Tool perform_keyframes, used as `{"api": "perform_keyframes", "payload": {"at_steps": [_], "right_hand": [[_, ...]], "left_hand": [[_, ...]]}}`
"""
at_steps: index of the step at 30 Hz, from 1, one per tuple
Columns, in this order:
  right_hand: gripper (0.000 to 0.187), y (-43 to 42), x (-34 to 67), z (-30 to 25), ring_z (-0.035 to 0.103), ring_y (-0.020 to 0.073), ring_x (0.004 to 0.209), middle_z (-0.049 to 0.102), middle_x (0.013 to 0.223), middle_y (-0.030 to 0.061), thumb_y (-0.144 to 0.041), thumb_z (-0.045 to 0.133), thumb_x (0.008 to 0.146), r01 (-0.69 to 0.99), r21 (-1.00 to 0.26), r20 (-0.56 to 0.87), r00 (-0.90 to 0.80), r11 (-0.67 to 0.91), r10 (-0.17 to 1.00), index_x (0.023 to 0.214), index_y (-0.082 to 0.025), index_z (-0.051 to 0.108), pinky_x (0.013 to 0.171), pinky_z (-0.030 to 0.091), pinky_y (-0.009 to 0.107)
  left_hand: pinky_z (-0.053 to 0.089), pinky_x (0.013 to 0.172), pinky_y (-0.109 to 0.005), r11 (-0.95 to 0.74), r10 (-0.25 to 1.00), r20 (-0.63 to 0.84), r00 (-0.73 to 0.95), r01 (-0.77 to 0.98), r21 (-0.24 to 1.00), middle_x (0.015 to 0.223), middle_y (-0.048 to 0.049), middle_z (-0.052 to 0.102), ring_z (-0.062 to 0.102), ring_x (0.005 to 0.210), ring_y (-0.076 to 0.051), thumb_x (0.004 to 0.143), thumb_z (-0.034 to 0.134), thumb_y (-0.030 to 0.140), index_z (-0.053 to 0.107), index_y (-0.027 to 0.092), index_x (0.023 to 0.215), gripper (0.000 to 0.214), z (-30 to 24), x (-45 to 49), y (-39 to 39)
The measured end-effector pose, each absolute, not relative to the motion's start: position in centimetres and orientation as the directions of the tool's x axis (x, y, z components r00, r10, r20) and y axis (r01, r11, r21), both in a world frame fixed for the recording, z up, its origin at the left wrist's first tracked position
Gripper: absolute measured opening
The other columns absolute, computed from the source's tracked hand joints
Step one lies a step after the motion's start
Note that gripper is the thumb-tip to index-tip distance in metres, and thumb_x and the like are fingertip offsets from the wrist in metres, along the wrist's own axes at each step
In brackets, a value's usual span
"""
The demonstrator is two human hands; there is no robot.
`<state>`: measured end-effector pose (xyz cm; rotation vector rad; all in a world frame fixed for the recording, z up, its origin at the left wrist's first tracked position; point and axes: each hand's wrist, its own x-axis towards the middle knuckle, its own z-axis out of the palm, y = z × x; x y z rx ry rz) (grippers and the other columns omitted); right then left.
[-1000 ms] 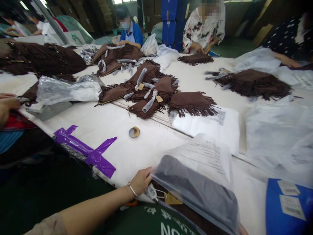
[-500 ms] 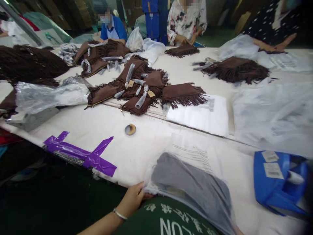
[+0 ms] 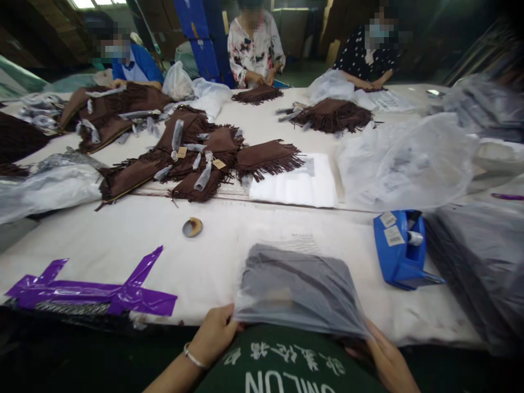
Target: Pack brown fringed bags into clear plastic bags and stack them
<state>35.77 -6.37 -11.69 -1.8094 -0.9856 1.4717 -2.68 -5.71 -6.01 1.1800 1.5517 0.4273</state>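
Note:
A clear plastic bag (image 3: 303, 319) with a dark folded item (image 3: 295, 278) inside lies at the table's near edge, against my body. Its near left corner is pinched by my left hand (image 3: 216, 333), which has a silver bangle on the wrist. My right hand (image 3: 379, 346) grips the near right corner, its fingers partly hidden beneath the plastic. Between both hands the near edge of the bag is drawn out straight. Printed lines show through at the bag's far end.
Brown fringed pouches (image 3: 221, 143) with wrapped straps lie mid-table beside a stack of white printed bags (image 3: 295, 185). A blue tape dispenser (image 3: 385, 256) stands right, near bagged dark goods (image 3: 483, 262). Purple tape (image 3: 82, 292) marks the left edge. Several people work across the table.
The view has turned to the right. My right hand, barely visible before, now shows at the bag's right corner, and the bag lies straighter before me. My left hand keeps its hold.

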Motion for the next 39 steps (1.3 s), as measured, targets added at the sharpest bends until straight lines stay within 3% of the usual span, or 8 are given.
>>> {"api": "perform_keyframes", "payload": {"at_steps": [6, 12, 14, 16, 18, 21, 26, 39], "right_hand": [[0.063, 1.8, 31.3, -9.7, 0.065, 0.025, 0.097, 0.062, 0.121, 0.0041, -0.044, 0.056, 0.077, -0.114, -0.823, -0.561, 0.016, -0.556, 0.828, 0.134, -0.023, 0.041, 0.08, 0.057, 0.038], [0.066, 2.3, 31.2, -10.8, 0.066, 0.0266, 0.093, 0.065, 0.115, 0.0066, -0.049, 0.053, 0.079, -0.056, -0.863, -0.503, -0.011, -0.502, 0.864, 0.137, -0.02, 0.037, 0.075, 0.058, 0.04], [0.066, 1.9, 31.3, -10.7, 0.065, 0.0278, 0.094, 0.065, 0.113, 0.0081, -0.052, 0.051, 0.08, -0.043, -0.865, -0.5, -0.004, -0.499, 0.866, 0.135, -0.019, 0.039, 0.073, 0.058, 0.041], [0.064, 1.7, 31.3, -10.5, 0.065, 0.0292, 0.095, 0.067, 0.109, 0.0099, -0.054, 0.05, 0.08, -0.063, -0.864, -0.499, -0.012, -0.499, 0.866, 0.132, -0.017, 0.043, 0.073, 0.057, 0.042], [0.06, 1.6, 31.3, -10.2, 0.065, 0.0298, 0.095, 0.069, 0.104, 0.0111, -0.053, 0.05, 0.081, -0.112, -0.86, -0.496, -0.04, -0.498, 0.867, 0.127, -0.015, 0.048, 0.075, 0.057, 0.043], [0.055, 1.4, 31.0, -9.8, 0.065, 0.0298, 0.094, 0.069, 0.102, 0.011, -0.052, 0.051, 0.082, -0.192, -0.845, -0.495, -0.069, -0.499, 0.866, 0.121, -0.014, 0.052, 0.074, 0.057, 0.043], [0.049, 0.7, 30.3, -9.5, 0.065, 0.0285, 0.095, 0.068, 0.106, 0.0105, -0.052, 0.049, 0.082, -0.222, -0.848, -0.491, -0.012, -0.481, 0.871, 0.115, -0.016, 0.054, 0.069, 0.058, 0.039], [0.055, -0.4, 29.5, -8.2, 0.067, 0.022, 0.064, 0.071, 0.075, 0.0092, -0.06, 0.032, 0.086, 0.26, -0.861, -0.455, -0.012, -0.437, 0.89, 0.081, -0.016, 0.063, 0.058, 0.054, 0.033]], "left_hand": [[0.054, 0.056, -0.025, 0.615, 0.724, -0.642, -0.252, -0.185, 0.766, 0.075, -0.0084, 0.069, 0.067, 0.063, -0.016, 0.078, 0.049, 0.022, 0.053, 0.013, 0.086, 0.014, -7.7, -1.6, 0.0], [0.045, 0.037, -0.021, 0.752, 0.65, -0.754, -0.097, -0.062, 0.656, 0.06, -0.0062, 0.066, 0.062, 0.045, -0.016, 0.084, 0.045, 0.047, 0.054, 0.011, 0.085, 0.037, -7.4, -1.1, -2.5], [0.051, 0.045, -0.024, 0.593, 0.791, -0.609, 0.056, 0.178, 0.786, 0.066, -0.0086, 0.068, 0.065, 0.055, -0.017, 0.085, 0.045, 0.048, 0.058, 0.012, 0.082, 0.039, -6.6, 1.0, -2.5], [0.056, 0.072, -0.029, 0.113, 0.926, -0.226, 0.303, 0.35, 0.93, 0.092, -0.0122, 0.07, 0.067, 0.083, -0.019, 0.088, 0.046, 0.038, 0.063, 0.013, 0.09, 0.03, -6.1, 3.9, -1.2], [0.045, 0.098, -0.034, -0.427, 0.797, 0.175, 0.578, 0.335, 0.84, 0.118, -0.0126, 0.061, 0.054, 0.115, -0.02, 0.091, 0.043, 0.024, 0.062, 0.015, 0.106, 0.026, -6.3, 7.2, 1.1], [0.033, 0.109, -0.039, -0.817, 0.484, 0.389, 0.784, 0.245, 0.522, 0.131, -0.0134, 0.052, 0.035, 0.131, -0.021, 0.093, 0.037, 0.014, 0.052, 0.011, 0.121, 0.033, -8.0, 11.4, 4.5], [0.035, 0.109, -0.039, -0.916, 0.4, 0.414, 0.818, 0.337, 0.219, 0.13, -0.0126, 0.053, 0.031, 0.133, -0.021, 0.093, 0.038, 0.014, 0.05, 0.01, 0.123, 0.032, -10.3, 13.8, 6.4], [0.034, 0.108, -0.042, -0.841, 0.497, 0.401, 0.77, 0.541, 0.003, 0.143, -0.0091, 0.037, 0.019, 0.137, -0.026, 0.092, 0.04, 0.016, 0.063, 0.012, 0.101, 0.025, -8.7, 13.2, 7.9]]}}
